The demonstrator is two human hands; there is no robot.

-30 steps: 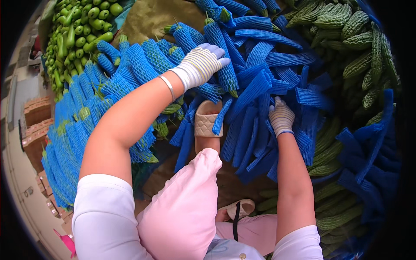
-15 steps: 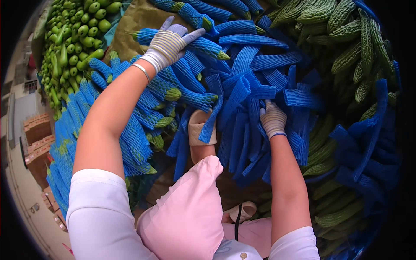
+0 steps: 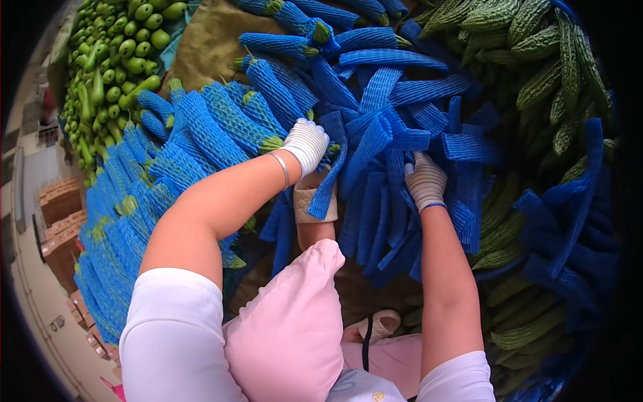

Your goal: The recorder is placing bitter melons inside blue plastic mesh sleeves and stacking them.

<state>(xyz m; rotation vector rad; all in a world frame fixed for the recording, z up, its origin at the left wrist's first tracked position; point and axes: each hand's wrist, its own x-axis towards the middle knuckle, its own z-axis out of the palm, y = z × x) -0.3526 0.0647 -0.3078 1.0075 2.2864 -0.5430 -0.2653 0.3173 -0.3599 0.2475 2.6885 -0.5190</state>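
Head view shows the left hand (image 3: 306,146) curled, grip hidden, just right of a netted gourd (image 3: 231,119), likely firm and easily bruised, best held round its middle, while the right hand (image 3: 426,181) sits curled among soft-looking net sleeves (image 3: 374,213), hold unclear.

A brown-green cloth (image 3: 209,37) is spread out, and long green vegetables in blue nets (image 3: 224,120) lie on it. Over on the left, brown boxes (image 3: 61,201) sit on a pale floor (image 3: 48,295).
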